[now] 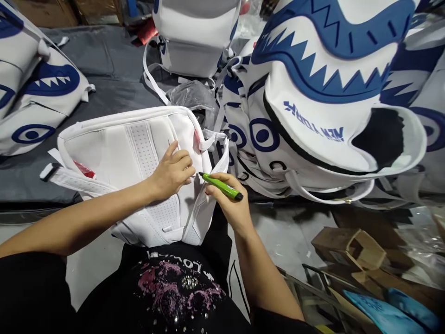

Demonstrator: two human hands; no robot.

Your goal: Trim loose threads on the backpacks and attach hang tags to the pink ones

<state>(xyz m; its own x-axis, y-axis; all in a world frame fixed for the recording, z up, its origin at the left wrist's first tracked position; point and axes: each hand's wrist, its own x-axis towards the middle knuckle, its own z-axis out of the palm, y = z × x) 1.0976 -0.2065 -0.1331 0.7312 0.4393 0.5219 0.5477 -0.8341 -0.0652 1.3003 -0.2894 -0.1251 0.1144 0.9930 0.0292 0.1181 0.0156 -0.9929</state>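
A white backpack (114, 144) lies tilted between the dark table and my lap, with its padded back panel and straps facing up. My left hand (173, 172) rests on that panel, its fingers curled and gripping the fabric near the right side. In my right hand (231, 199) is a slim green pen (222, 186) with black ends. Its dark tip points left at the panel, just beside my left fingertips; whether it touches the fabric I cannot tell. A white shoulder strap (198, 208) runs below the pen.
White backpacks with blue shark-mouth prints (320, 83) stand stacked at the right. More lie on the left (45, 102), and another white backpack (191, 41) sits at the back. Crumpled clear plastic (193, 95) lies behind my work. Cardboard boxes (347, 246) are on the floor at right.
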